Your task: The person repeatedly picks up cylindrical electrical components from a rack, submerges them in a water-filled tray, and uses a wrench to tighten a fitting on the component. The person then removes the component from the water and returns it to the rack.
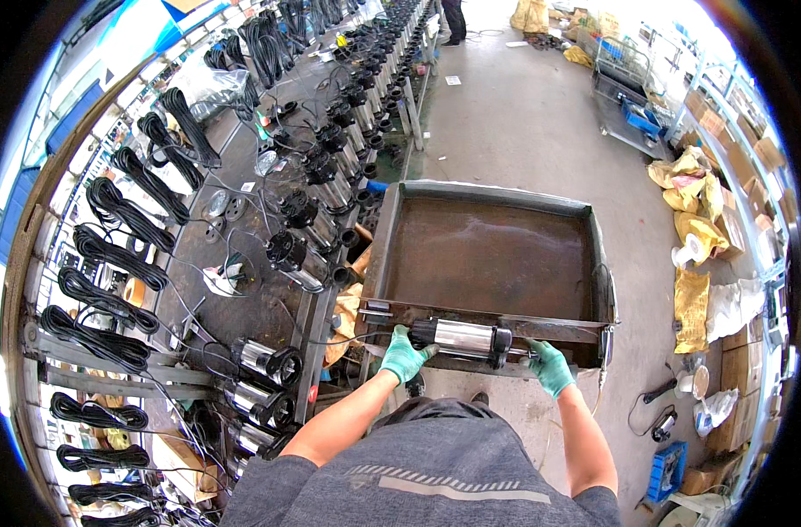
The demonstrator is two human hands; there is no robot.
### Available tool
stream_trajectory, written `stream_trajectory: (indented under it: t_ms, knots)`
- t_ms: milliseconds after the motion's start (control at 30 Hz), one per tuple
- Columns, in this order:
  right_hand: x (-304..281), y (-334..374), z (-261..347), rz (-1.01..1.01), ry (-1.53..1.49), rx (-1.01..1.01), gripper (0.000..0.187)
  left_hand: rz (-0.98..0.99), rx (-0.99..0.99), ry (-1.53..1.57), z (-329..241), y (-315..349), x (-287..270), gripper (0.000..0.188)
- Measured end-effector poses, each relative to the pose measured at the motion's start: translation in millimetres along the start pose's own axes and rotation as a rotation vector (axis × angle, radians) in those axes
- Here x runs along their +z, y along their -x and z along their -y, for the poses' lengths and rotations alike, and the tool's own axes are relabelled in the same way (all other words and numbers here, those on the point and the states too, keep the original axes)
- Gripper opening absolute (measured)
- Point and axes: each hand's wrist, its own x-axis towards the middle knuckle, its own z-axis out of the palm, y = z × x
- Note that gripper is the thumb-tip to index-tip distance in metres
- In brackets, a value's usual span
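A pump (466, 337) with a silver cylindrical body and black ends lies on its side across the near edge of a metal tank (497, 191). My left hand (405, 358), in a green glove, closes round the pump's black left end, where a thin black cable comes out. Beyond the pump's right end, a slim metal rod or fixture part lies in line with it. My right hand (551, 369), also gloved in green, is closed at that spot; its fingers partly hide what they grip.
At left, a dark workbench (242, 303) carries rows of similar pumps (299, 259) and coiled black cables (128, 211). A cart (629, 110), yellow sacks (692, 307), a blue crate (666, 472) and shelving with boxes line the right. Another person's legs (454, 19) show far ahead.
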Motion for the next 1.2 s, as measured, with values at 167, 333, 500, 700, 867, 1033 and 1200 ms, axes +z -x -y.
stream_trajectory:
  t_ms: [167,333,500,700,867,1033,1200]
  knots:
    - [2.6,-9.9,-7.6,-0.064,0.434,-0.073,0.041,0.149,-0.069,0.189,4.1,-5.8,-2.2,0.108]
    - [20.7,-3.4,-1.1,-0.217,0.628,-0.152,0.039,0.08,-0.04,0.113,-0.5,-1.3,-7.9,0.097]
    - [30.0,-0.8,17.2,-0.241,0.672,0.011,0.042,0.097,0.04,0.195,0.5,-1.9,-12.6,0.081]
    - [12.1,16.3,36.0,-0.224,0.717,-0.021,0.046,0.105,-0.046,0.247,-8.9,-1.3,-15.9,0.067]
    - [-76.2,58.3,-0.4,-1.103,0.891,-0.249,0.034,0.112,-0.039,0.213,-28.5,4.1,-25.1,0.066]
    - [-136.2,53.1,-32.0,-0.937,0.695,0.343,0.063,0.1,-0.017,0.154,-33.4,3.8,-28.9,0.068]
    - [-153.7,-9.1,20.4,-0.897,0.574,0.334,0.066,0.088,-0.004,0.147,-32.1,4.7,-28.1,0.07]
